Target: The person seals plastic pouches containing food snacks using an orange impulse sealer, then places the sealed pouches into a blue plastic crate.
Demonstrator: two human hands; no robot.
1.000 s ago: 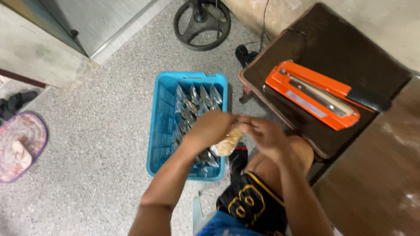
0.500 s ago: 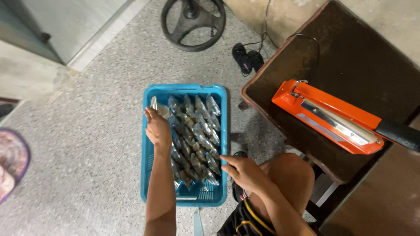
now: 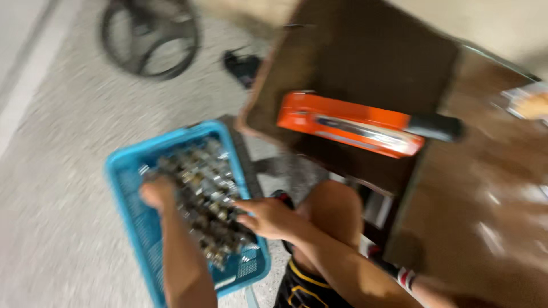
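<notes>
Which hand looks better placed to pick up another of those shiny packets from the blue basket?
Probably the left hand: it is already down inside the blue basket at the packets. The right hand is only at the pile's near edge.

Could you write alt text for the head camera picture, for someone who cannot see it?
Blurred view down at a person's two bare hands, left hand and right hand, reaching into a blue plastic crate of small shiny packets on a speckled floor. An orange flat device lies on a dark brown table beside them.
</notes>
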